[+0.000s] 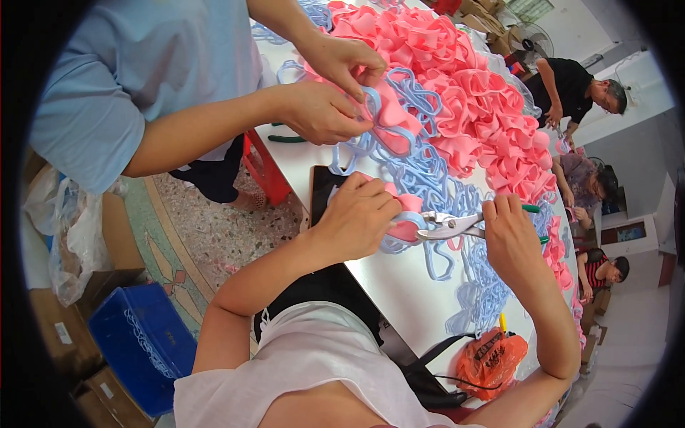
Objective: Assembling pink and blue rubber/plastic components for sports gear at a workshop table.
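Note:
My left hand [360, 217] grips a pink fabric bow [405, 230] with pale blue cord around it, just above the table's near edge. Closed around green handles, my right hand [510, 232] holds a pair of metal pliers [454, 227]. The jaws of the pliers point left and meet the bow at its right side; whether they bite on cord or fabric is too small to tell. Loops of light blue cord [474, 282] lie beneath and beside the pliers. Across from my left hand, a co-worker's hands [325, 107] pinch another pink and blue bow [394, 121].
A large heap of pink fabric bows [471, 107] covers the far table. An orange-red plastic bag [492, 362] sits on the white table [382, 285] near my right forearm. At lower left stand a blue bin [146, 342] and cardboard boxes [61, 332]. Several people work along the right.

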The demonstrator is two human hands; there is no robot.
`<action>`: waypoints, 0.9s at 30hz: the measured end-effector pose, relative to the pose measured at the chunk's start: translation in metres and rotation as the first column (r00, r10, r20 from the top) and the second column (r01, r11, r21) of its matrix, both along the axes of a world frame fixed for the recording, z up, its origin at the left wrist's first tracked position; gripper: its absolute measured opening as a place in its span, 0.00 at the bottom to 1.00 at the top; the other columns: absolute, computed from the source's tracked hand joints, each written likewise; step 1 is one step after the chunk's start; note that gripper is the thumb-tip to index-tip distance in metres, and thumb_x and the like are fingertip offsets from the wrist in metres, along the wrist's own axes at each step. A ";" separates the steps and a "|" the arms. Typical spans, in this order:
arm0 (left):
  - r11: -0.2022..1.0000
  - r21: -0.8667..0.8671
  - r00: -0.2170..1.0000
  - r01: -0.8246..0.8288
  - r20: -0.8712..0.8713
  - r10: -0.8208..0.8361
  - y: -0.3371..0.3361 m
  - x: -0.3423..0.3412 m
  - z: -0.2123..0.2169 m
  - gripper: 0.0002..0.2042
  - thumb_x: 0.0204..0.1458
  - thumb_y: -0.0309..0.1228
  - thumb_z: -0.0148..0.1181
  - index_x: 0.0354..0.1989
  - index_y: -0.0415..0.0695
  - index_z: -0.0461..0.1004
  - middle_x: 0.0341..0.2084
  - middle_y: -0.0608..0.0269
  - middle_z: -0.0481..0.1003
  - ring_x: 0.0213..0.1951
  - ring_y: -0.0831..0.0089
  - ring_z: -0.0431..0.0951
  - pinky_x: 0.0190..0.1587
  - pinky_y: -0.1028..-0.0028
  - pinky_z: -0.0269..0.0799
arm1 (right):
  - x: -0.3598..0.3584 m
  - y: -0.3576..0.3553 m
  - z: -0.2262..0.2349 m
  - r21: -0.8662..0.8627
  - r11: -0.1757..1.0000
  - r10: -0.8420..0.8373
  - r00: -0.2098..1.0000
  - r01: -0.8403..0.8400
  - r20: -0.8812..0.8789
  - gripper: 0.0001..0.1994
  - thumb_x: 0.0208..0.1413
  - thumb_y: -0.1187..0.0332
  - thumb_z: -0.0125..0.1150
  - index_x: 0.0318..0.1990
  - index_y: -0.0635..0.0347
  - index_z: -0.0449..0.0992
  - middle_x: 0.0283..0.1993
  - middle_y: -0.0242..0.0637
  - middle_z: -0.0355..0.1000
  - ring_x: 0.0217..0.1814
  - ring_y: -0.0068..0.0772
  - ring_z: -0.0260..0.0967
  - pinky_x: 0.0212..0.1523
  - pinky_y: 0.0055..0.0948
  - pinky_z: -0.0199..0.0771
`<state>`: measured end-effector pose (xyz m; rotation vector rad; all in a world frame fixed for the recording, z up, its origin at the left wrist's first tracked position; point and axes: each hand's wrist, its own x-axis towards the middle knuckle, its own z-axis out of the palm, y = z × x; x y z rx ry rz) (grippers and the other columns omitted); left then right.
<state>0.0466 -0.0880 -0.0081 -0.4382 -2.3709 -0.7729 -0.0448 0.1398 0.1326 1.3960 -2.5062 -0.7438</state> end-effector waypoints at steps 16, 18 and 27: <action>0.989 0.132 0.998 -0.061 0.042 0.056 0.011 -0.005 0.007 0.10 0.43 0.28 0.66 0.34 0.44 0.74 0.28 0.65 0.74 0.36 0.66 0.70 0.42 0.66 0.59 | 0.012 -0.006 0.000 -0.002 0.996 0.077 0.918 -0.085 -0.388 0.04 0.48 0.70 0.55 0.28 0.59 0.68 0.32 0.38 0.65 0.39 0.36 0.64 0.34 0.31 0.64; 0.988 0.140 0.998 -0.060 0.041 0.055 0.011 -0.004 0.009 0.10 0.43 0.28 0.66 0.33 0.44 0.74 0.27 0.65 0.73 0.35 0.66 0.70 0.42 0.66 0.59 | 0.012 -0.007 0.001 0.032 0.998 0.060 0.924 -0.052 -0.377 0.04 0.47 0.70 0.55 0.27 0.58 0.68 0.30 0.37 0.65 0.38 0.35 0.65 0.32 0.31 0.63; 0.969 0.237 0.992 -0.071 0.121 0.043 0.010 -0.005 0.011 0.10 0.42 0.27 0.67 0.33 0.42 0.75 0.24 0.65 0.73 0.33 0.67 0.71 0.40 0.68 0.61 | -0.011 0.010 -0.001 -0.170 0.985 -0.002 0.988 -0.025 -0.157 0.06 0.45 0.75 0.56 0.32 0.62 0.69 0.33 0.41 0.67 0.41 0.41 0.67 0.33 0.36 0.68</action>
